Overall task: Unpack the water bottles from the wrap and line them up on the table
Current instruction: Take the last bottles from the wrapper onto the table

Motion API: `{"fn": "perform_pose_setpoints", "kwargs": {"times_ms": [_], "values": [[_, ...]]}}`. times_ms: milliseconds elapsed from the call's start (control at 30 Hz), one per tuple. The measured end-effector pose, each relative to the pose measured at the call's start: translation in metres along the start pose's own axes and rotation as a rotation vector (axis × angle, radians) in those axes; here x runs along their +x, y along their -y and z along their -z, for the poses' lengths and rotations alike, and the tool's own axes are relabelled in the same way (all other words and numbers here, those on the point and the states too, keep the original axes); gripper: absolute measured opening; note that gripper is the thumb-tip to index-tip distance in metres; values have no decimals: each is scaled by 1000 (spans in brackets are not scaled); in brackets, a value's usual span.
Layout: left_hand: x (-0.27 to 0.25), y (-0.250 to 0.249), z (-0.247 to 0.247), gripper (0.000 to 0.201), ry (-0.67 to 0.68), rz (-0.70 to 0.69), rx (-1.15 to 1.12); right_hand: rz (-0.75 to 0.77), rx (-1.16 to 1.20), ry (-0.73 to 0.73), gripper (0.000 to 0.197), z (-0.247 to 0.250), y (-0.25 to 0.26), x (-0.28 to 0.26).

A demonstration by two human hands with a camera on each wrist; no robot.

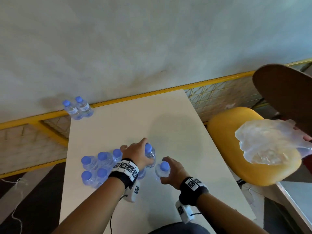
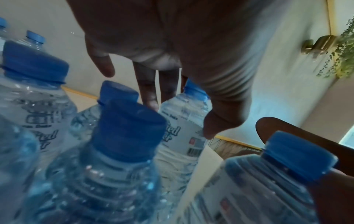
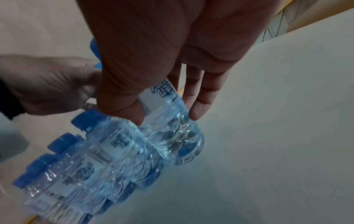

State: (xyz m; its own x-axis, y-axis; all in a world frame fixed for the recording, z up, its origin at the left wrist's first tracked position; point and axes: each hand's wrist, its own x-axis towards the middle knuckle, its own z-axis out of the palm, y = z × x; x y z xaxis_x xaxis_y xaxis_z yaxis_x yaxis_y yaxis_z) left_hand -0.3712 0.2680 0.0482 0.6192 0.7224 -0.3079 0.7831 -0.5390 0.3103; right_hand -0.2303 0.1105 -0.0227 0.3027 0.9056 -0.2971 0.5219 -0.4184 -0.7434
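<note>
Gripping one bottle [image 1: 150, 155], the left hand [image 1: 135, 153] mirrors the right hand [image 1: 173, 172] clutching another bottle [image 1: 163, 169].

Bottle labels [image 3: 122, 141] blurred – wrap [image 1: 270, 144] cut off

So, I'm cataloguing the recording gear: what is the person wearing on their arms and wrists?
Both forearms are bare, no sleeves. The left wrist carries a black band with a row of white square black-patterned marker tags and a white tagged camera unit with a thin black cable below. The right wrist has the same: black band, marker tags, white unit, black cable. No gloves or rings show.
</note>
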Motion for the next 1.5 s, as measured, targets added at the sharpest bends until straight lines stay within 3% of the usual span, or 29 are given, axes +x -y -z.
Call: {"fn": "perform_pose_setpoints", "kwargs": {"times_ms": [167,333,467,633,1033,1300,1500], "values": [[18,17,-11,36,75,-17,23,-4,-2,-26,54,-38,17,18],[36,23,-12,29,123,-52,41,-10,-49,-62,66,-53,20,23],[39,32,-13,29,109,-90,20,-50,-52,-67,71,-54,21,26],[36,40,-14,32,80,-122,-84,-38,-36,-47,96,-51,26,28],[33,39,-23,37,-7,-132,-60,-31,-34,-42,96,-49,24,34],[33,40,-16,30,94,-122,-77,-45,-77,33,102,-46,19,32],[24,38,-12,42,50,-132,-100,-138,-204,124,131,-31,38,24]]}}
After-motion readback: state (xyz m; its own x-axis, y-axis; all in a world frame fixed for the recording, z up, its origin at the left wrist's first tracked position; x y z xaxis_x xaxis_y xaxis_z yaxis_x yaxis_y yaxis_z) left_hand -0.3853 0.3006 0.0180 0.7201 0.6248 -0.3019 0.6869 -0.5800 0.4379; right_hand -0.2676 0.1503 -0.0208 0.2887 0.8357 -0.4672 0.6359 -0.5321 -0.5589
